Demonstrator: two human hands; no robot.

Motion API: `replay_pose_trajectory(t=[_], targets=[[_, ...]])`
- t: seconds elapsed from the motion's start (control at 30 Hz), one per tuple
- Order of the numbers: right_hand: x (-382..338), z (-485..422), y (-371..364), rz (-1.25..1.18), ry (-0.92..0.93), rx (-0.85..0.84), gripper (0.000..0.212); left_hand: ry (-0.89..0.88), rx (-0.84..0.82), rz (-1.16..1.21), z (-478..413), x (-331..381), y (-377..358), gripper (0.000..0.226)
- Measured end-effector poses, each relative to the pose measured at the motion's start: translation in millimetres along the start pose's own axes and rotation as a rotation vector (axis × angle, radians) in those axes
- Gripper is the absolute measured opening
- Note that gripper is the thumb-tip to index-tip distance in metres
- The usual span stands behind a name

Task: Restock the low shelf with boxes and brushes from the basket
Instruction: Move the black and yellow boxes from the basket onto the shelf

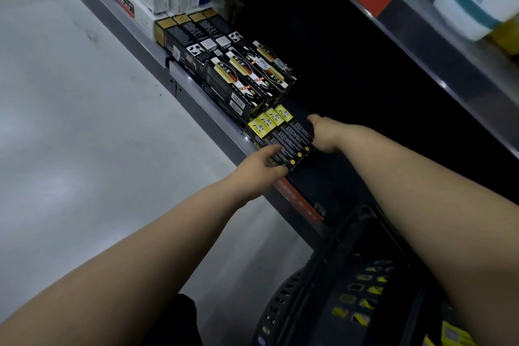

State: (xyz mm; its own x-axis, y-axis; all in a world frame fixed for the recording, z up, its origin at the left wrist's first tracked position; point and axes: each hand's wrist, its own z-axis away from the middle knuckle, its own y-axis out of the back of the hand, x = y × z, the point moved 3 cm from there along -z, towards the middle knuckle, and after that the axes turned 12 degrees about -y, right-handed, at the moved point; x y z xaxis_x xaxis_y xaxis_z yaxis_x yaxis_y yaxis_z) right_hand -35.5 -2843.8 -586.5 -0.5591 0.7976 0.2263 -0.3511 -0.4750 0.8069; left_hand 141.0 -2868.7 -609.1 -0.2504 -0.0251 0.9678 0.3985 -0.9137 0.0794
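One low shelf [193, 93] runs beside the dark basket [280, 298]; at its edge three yellow-and-black boxes [283, 136] lie side by side. My left grip [264, 161] pinches their near end; my right grip [323, 132] touches their side, whether spread or curled I cannot tell.

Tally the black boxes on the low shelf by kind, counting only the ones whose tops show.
Yellow-ended black boxes: 3
Black boxes with gold-and-white labels: 3
Gold-ended black boxes: 4
Total: 10
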Motion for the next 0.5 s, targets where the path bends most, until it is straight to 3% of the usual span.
replay_pose_trajectory(t=[0.17,0.27,0.37,0.5], targets=[[15,92,65,-0.402,0.237,0.084,0.037,-0.161,-0.061,0.08,28,61,11,0.035],[54,169,67,-0.593,0.348,0.146,0.022,-0.295,-0.094,0.053,50,113,14,0.026],[106,229,42,-0.82,0.343,0.164,0.019,-0.43,-0.157,-0.097,76,161,1,0.02],[174,280,-10,-1.208,0.206,0.139,0.017,-0.522,-0.402,-0.31,110,194,-50,0.016]])
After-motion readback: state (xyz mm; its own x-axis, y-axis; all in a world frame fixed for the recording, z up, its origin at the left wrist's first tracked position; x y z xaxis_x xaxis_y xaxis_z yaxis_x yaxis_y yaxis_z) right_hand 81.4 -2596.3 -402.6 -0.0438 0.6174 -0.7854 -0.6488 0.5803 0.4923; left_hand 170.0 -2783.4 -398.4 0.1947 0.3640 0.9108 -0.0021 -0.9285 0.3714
